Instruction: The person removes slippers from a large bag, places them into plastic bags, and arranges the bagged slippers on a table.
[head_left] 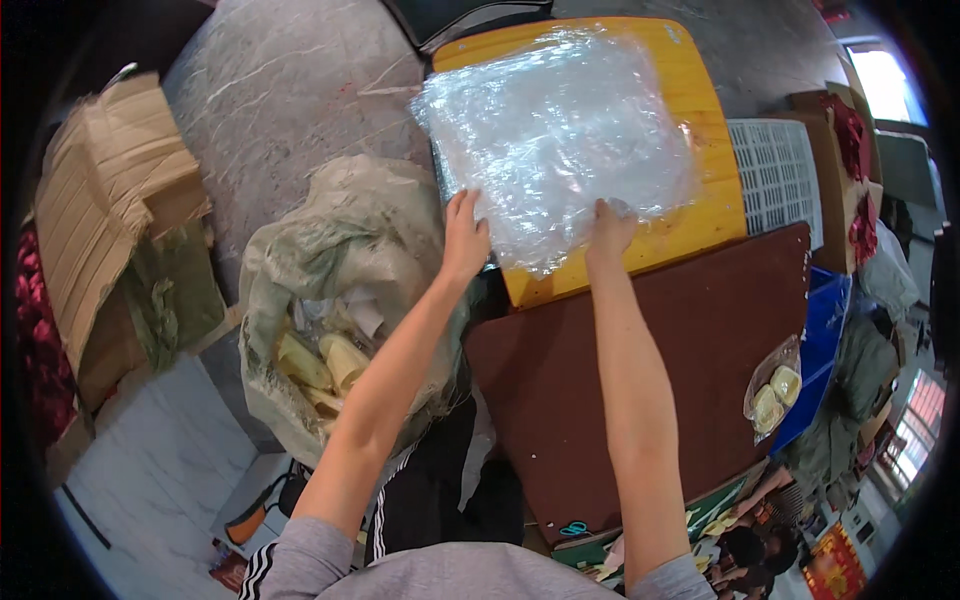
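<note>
Seen from above: left hand and right hand, fingers spread flat, pinning near edge of crinkled clear plastic sheet smooth on yellow board; open sack just left.

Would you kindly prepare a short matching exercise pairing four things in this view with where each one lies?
Things:
1. clear plastic sheet
2. small bag of yellow pieces
3. large greenish sack
4. cardboard box

Places:
A. far left, on the floor
B. on the brown tabletop, right side
C. beside the left hand
D. on the yellow board, under both hands

Pairs: 1-D, 2-B, 3-C, 4-A
</note>
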